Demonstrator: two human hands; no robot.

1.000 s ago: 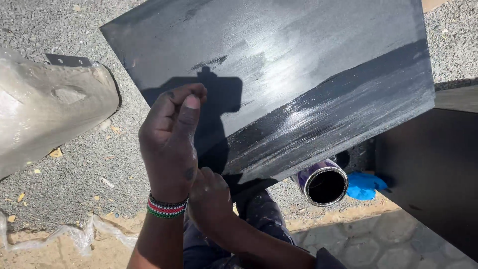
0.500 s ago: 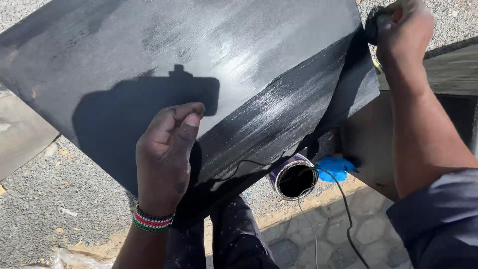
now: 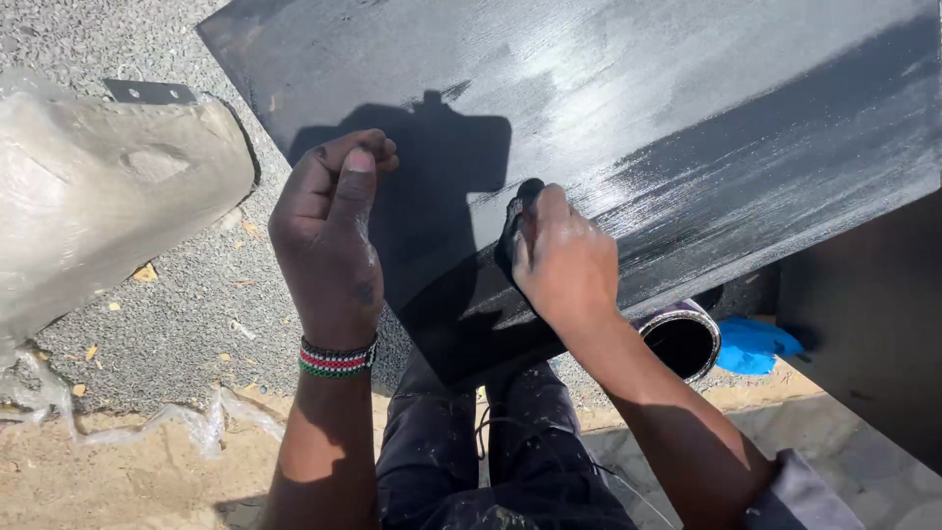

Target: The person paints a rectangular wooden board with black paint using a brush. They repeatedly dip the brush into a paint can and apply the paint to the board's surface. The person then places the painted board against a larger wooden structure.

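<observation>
Head view: I judge painting under way, my right hand (image 3: pixel 564 260) clamped on a black applicator (image 3: pixel 517 224) pressed against the black board (image 3: pixel 628 128), left hand (image 3: pixel 329 236) fisted, empty, beside it; next stroke needs reloading from the can (image 3: pixel 684 341) below-right.

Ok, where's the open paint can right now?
In the head view the paint can lies on its side on the ground at lower right, under the black board's edge, between the right hand and a blue cloth.
</observation>
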